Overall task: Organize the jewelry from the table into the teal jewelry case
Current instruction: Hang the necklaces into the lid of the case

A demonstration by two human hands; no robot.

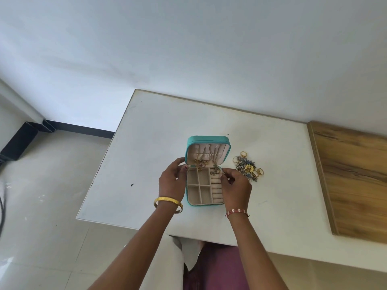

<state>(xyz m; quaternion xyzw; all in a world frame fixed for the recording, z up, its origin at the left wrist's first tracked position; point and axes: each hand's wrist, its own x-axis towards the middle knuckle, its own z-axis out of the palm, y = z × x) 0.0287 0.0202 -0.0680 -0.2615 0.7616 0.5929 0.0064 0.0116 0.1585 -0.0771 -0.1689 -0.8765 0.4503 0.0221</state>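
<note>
Fingers first: on our left hand (170,181) they curl round the left edge of the small teal zip-round jewelry case (206,141) at its hinge line, the thumb tip touching the rim; on our right hand (237,186) the fingertips (223,172) pinch together at the case's upper right corner, right at the gold chain necklaces (211,158), though whether they actually grip a pendant we cannot tell, it being too small to make out.

From largest to smallest, then: we see the square white table (146,143) set against a pale wall; a wood-grain board (351,176) lies along its right side; the case lies open near the middle of the table, its lid tilted back and away from us, its beige-lined tray (198,188) split into square compartments on the left with a column of ring rolls on the right; the necklaces hang down the inside of the lid, their pendants resting at the hinge and at the top of the tray; the compartments below them hold nothing we can see.

Just beside the case, to its right and not touching it, sits a heap of loose gold rings and blue-beaded pieces (249,167); a plain gold bangle (168,202) circles our left wrist; a red and white thread band (237,212) wraps our right wrist.
</note>
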